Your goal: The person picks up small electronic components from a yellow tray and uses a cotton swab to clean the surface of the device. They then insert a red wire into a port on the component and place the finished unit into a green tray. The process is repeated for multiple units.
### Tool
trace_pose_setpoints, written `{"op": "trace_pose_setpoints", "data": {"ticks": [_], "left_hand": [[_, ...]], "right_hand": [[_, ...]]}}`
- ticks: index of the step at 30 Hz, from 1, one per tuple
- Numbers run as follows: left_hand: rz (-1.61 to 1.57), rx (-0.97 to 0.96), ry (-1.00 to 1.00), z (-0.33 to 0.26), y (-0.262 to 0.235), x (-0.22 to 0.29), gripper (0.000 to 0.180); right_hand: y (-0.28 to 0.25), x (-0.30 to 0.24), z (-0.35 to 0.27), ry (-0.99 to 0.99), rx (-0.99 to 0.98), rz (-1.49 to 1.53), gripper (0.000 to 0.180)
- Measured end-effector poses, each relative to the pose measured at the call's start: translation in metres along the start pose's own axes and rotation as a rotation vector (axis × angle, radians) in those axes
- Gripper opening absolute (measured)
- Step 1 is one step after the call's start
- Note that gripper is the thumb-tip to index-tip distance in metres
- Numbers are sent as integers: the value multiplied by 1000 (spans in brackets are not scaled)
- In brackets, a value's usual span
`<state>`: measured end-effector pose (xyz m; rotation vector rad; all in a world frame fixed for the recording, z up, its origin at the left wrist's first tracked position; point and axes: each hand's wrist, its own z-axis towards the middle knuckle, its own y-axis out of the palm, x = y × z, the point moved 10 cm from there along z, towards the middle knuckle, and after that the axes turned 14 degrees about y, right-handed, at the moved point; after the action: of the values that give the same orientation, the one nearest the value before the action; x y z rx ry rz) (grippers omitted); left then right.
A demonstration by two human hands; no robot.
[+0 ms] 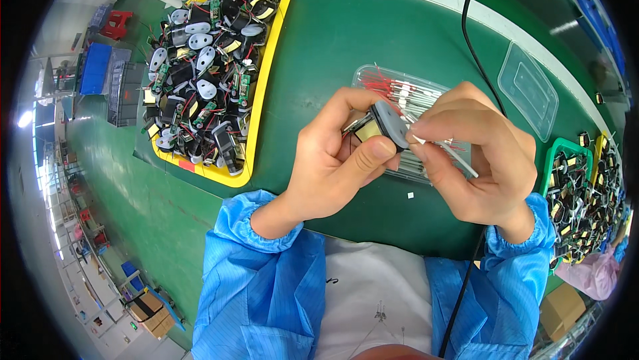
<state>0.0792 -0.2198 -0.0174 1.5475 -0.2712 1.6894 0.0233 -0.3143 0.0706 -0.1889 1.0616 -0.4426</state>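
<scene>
Over the green table, my left hand [319, 164] is closed round a small electronic device [391, 124] with a grey oval face, a black body and a yellowish patch on its side. My right hand [489, 150] pinches a thin white stick [464, 163], its tip at the device's lower right edge. Whether the tip touches or enters the device I cannot tell. Beneath both hands stands a clear plastic box [361, 75] of similar white sticks [416, 94] with red wire ends, partly covered by my fingers.
A yellow tray [261, 94] heaped with like devices, green circuit boards and wires stands at the left. A clear lid [529, 90] lies at the right, past a black cable [471, 37]. Green-rimmed bin [550, 167] holds more devices. A small white square [410, 195] lies near me.
</scene>
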Motion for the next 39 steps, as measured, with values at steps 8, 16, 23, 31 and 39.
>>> {"op": "trace_pose_setpoints", "data": {"ticks": [8, 16, 23, 31, 39], "left_hand": [[-26, 120, 48, -8, -4, -1, 30], [31, 113, 97, -8, 1, -4, 30], [-251, 16, -39, -1, 3, -18, 33], [-232, 17, -107, 0, 3, -18, 45], [-409, -64, -78, 0, 10, -17, 34]], "right_hand": [[3, -7, -12, -84, 160, -121, 35], [6, -7, -17, -133, 213, -199, 41], [-17, 11, -6, 84, 141, 9, 22], [-56, 22, -11, 222, 327, 137, 20], [-22, 22, -3, 192, 185, 207, 27]]}}
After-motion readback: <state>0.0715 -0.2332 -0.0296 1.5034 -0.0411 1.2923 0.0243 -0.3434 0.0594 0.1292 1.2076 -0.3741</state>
